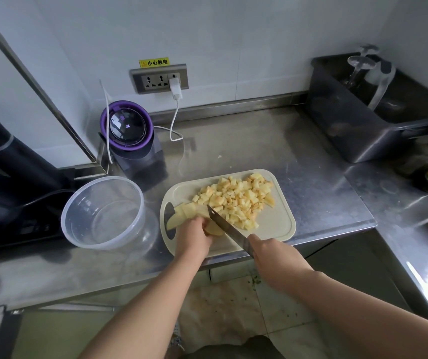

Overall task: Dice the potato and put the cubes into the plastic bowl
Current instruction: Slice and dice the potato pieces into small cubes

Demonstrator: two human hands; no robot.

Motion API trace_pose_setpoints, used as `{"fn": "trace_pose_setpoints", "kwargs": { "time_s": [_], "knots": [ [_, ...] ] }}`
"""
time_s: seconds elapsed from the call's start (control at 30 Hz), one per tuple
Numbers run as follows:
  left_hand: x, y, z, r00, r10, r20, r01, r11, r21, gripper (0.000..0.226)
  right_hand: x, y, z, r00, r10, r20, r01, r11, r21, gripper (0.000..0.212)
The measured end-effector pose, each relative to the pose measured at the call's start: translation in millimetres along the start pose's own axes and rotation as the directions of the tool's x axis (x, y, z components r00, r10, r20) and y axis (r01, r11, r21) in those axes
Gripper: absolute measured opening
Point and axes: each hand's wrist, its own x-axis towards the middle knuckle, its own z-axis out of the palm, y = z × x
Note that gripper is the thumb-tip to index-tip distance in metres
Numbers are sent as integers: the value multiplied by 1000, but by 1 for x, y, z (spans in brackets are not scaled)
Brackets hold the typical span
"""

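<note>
Holding down the potato strips on the cutting board, the left hand has its grip curled over them. The right hand has its grip closed round the knife handle. Cut cubes lie heaped on the board; the plastic bowl stands just beside it on the worktop.

— Where does the one view look from?
— From the person's head, high over the bench, facing forward and down towards the wall.
— How near?
— Close: the left hand and right hand, reaching in from the bottom edge, meet near the middle. Wide-angle lens; straight edges bend.
</note>
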Motion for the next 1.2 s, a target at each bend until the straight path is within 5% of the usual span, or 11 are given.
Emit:
{"fn": "trace_pose_setpoints", "kwargs": {
  "time_s": [0.63, 1.2],
  "knots": [
    [-6, 3, 1, 1000, -5, -17, 5, 1000, -19, 33, -5, -2, -1, 1000, -3, 30, 3, 1000, 7, 32],
    [-9, 10, -3, 991, -120, -55, 111, 982, -151, 15, -16, -12, -11, 1000, -28, -1, 28, 1000, -9, 44]
  ]
}}
